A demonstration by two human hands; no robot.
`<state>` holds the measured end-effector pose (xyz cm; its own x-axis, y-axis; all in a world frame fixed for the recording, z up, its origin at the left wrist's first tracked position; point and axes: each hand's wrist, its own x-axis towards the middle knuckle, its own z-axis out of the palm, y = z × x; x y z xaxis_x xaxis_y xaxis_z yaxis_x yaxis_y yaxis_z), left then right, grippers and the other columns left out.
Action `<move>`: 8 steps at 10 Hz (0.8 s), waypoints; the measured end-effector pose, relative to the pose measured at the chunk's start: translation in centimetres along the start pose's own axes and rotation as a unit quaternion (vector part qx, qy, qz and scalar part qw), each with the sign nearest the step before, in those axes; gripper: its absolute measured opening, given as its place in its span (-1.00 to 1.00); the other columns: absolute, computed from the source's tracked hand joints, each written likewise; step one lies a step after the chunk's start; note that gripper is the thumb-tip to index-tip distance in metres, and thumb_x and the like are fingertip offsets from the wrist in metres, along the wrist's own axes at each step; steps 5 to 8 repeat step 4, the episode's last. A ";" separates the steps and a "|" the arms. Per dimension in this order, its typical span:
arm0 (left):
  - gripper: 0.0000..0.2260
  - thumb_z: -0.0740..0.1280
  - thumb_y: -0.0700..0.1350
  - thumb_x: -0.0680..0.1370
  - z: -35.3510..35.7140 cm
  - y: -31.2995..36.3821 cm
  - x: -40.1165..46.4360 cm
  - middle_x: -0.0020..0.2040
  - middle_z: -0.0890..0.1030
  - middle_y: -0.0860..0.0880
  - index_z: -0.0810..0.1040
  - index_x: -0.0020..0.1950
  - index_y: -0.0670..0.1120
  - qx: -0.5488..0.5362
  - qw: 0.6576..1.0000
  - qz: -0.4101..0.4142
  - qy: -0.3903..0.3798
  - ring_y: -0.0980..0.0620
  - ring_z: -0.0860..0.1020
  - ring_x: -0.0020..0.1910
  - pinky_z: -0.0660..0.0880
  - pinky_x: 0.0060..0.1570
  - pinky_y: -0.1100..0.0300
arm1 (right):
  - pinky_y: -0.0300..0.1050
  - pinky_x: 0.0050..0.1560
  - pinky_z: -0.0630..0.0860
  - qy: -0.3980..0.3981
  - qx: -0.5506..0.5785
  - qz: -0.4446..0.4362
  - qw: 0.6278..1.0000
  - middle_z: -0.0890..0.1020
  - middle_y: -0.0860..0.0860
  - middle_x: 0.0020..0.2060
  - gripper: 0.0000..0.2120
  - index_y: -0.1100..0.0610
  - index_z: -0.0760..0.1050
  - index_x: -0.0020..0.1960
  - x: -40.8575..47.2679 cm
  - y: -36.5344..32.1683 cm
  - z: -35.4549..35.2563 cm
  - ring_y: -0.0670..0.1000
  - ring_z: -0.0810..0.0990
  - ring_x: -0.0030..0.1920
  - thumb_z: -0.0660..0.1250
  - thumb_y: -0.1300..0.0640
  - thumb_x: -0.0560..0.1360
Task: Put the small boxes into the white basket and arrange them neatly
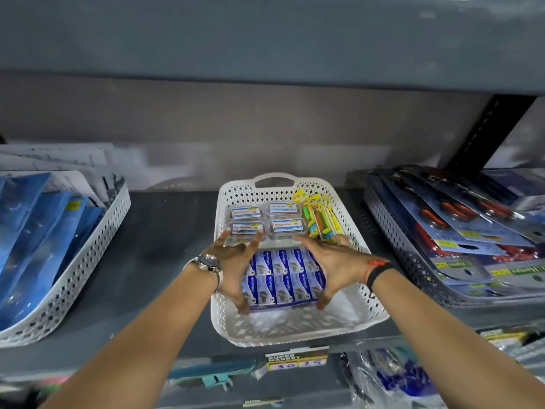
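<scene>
The white basket (295,326) stands on the dark shelf in the middle of the head view. Inside it, several small blue boxes (283,276) lie packed in two tight rows. My left hand (233,261) presses against the left side of this block, thumb at its near corner, fingers spread toward the back. My right hand (333,264) presses the right side the same way. Behind the blue boxes lie several clear lidded tubs with labels (264,219). Yellow and green packets (318,216) fill the basket's back right corner.
A white basket with blue packets and papers (59,246) stands at the left. Another basket with carded scissors (457,231) stands at the right. A shelf overhangs above. A price label (296,360) is on the shelf's front edge, with more goods below.
</scene>
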<state>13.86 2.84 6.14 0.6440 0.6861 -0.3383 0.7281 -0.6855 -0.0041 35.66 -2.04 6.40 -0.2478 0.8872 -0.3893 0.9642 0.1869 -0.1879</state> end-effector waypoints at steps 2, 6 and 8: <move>0.17 0.43 0.30 0.18 0.6 0.2 -0.3 0.50 0.10 -0.11 -0.31 0.42 -0.11 0.019 0.999 -0.024 0.014 -0.04 0.02 0.48 -0.31 0.40 0.02 | 0.10 0.38 0.06 0.012 0.017 0.016 1.000 0.28 0.07 0.42 0.15 -0.10 -0.11 0.40 0.2 0.2 0.8 0.08 0.26 0.38 0.57 -0.10 0.06; 0.05 0.38 0.23 0.30 0.5 1.2 -1.6 0.51 0.05 -0.14 -0.31 0.42 -0.12 -0.028 0.999 -0.027 0.019 -0.03 0.00 0.49 -0.31 0.41 -0.02 | 0.15 0.45 -0.30 0.007 0.050 0.012 0.999 0.00 0.05 0.51 0.20 -0.07 -0.32 0.44 -1.1 -0.4 0.1 0.01 -0.02 0.49 0.51 -0.16 0.17; 0.05 0.38 0.23 0.30 0.5 1.2 -1.6 0.51 0.05 -0.14 -0.31 0.42 -0.12 -0.028 0.999 -0.027 0.019 -0.03 0.00 0.49 -0.31 0.41 -0.02 | 0.15 0.45 -0.30 0.007 0.050 0.012 0.999 0.00 0.05 0.51 0.20 -0.07 -0.32 0.44 -1.1 -0.4 0.1 0.01 -0.02 0.49 0.51 -0.16 0.17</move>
